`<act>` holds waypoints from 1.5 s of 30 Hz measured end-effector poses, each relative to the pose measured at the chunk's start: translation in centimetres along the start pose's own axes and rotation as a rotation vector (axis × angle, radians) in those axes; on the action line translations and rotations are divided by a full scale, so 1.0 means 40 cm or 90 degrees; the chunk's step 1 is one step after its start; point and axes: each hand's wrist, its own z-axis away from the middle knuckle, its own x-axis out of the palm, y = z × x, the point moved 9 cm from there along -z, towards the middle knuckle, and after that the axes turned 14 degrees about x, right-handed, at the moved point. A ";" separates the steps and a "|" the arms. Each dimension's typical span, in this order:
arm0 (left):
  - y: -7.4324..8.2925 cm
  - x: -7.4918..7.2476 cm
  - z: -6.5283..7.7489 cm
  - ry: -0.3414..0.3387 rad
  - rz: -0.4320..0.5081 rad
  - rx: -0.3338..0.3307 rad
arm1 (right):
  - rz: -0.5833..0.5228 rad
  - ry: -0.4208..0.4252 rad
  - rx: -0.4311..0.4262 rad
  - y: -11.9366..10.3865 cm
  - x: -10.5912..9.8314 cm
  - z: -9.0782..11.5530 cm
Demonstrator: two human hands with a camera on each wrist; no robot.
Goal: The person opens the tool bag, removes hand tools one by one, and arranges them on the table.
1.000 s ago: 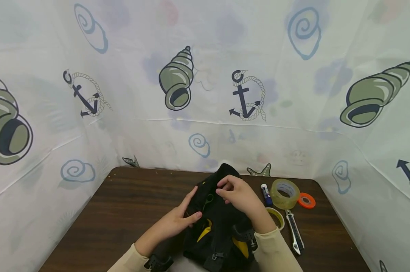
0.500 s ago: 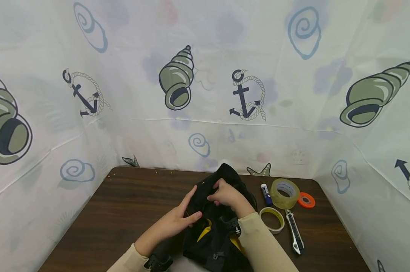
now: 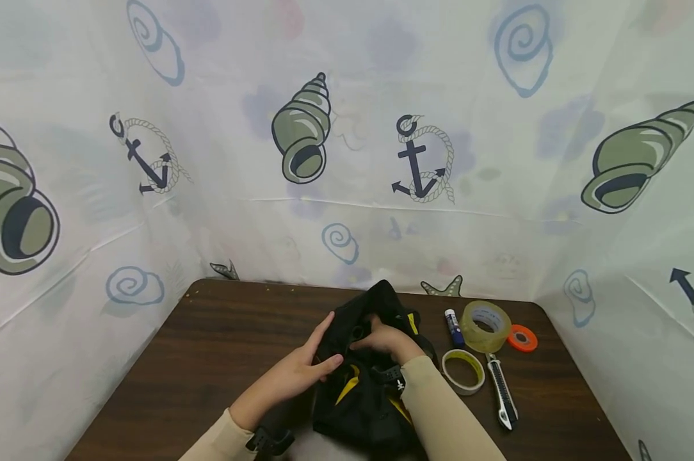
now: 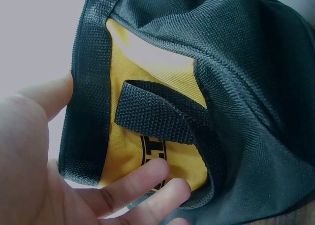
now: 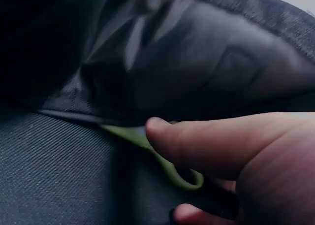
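Observation:
A black fabric tool bag with yellow panels lies at the table's near edge, its mouth raised. My left hand rests along its left side, index finger and thumb extended. The left wrist view shows the thumb at the bag's edge and fingertips by the yellow panel and a webbing loop. My right hand reaches into the mouth. In the right wrist view, its straight thumb lies over a green looped handle, like that of scissors, partly under a dark fabric edge. Its fingers are mostly hidden.
Right of the bag lie a glue stick, a wide clear tape roll, an orange tape roll, a narrow yellow-cored tape roll and a utility knife. Behind the brown table hangs a printed cloth.
My right hand has moved left and down from above the green handle into the bag, and the mouth gapes wider. My left hand has stayed in place.

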 end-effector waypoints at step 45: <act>-0.002 -0.013 0.000 0.018 0.001 -0.007 | 0.111 -0.010 -0.142 -0.055 -0.001 0.039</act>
